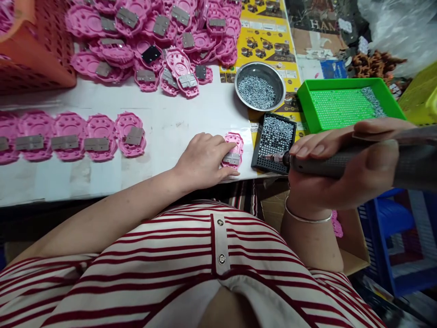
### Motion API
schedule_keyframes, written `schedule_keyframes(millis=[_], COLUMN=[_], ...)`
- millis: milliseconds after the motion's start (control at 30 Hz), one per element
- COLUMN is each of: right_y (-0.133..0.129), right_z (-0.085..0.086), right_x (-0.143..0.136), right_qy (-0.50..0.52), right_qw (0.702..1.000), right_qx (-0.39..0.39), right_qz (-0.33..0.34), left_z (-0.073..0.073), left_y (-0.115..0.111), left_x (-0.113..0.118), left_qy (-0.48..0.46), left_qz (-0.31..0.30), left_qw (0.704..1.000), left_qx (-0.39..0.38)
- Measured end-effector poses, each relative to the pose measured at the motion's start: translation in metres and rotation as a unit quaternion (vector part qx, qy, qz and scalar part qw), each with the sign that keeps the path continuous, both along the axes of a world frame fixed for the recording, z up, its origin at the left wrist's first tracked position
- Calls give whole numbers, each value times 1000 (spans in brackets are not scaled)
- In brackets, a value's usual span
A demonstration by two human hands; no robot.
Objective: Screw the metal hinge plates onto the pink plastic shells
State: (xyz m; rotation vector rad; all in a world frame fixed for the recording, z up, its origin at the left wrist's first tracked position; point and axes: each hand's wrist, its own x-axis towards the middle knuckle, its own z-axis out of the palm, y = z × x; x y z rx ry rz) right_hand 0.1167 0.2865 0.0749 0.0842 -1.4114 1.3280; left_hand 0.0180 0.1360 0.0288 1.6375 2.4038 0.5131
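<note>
The left hand rests on the table and holds a pink piece. Its pointing finger lies over the piece and its thumb is by the near edge. The pink piece lies flat near the front edge of the table, with a gray metal plate on it.

The right hand is wrapped tight around a fat gray power screwdriver. The screwdriver leans sideways, and its thin tip is over the near end of a black tray. I cannot tell if the tip touches anything there. The tray is full of little holes, and lots of tiny screws are heaped at its far end. It sits just to the right of the pink piece.

Behind the black tray is a round metal bowl with many more tiny screws. To the right of the bowl is a bright green tray with some screws at its right end.

On the left, a row of pink pieces goes along the table, each with a gray plate. Behind them is a big messy pile of pink pieces, next to an orange basket.
</note>
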Motion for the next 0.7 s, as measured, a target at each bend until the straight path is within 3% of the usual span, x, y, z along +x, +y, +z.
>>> schedule_keyframes(millis=[167,333,533,700], right_y=[-14,-21,-25,-26], right_z=[-4,-17,-22,-27], right_x=[-7,-7,-10,-9], right_qy=[3,-86,-82,-128], right_qw=[999,995,994,991], right_qx=[43,32,3,-9], right_qz=[28,30,71,48], left_z=[-3,-3,-4,-4], left_y=[-4,-3,-2,-2], left_x=[3,8,9,10], left_qy=[10,25,28,33], left_qz=[-16,-7,-2,0], left_qw=[1000,999,999,999], left_qx=[12,24,30,37])
